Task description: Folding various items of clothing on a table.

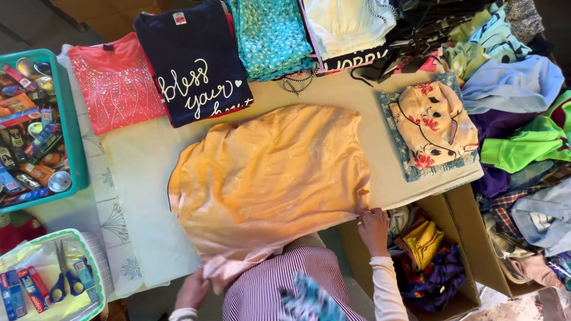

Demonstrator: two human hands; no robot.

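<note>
A light orange garment [273,172] lies spread across the middle of a cream tablecloth [143,178]. My right hand [373,229] pinches its lower right corner at the table's near edge. My left hand [193,290] grips the garment's lower left end, which hangs bunched over the table's edge. Both hands hold the cloth; my striped top shows between them.
Folded tops lie along the far side: coral [116,83], navy with white lettering [193,59], teal [270,35]. A floral piece [434,122] sits at right beside a heap of clothes. A teal bin [74,148] and a scissors tray [59,276] stand left. A cardboard box [467,238] of clothes is at lower right.
</note>
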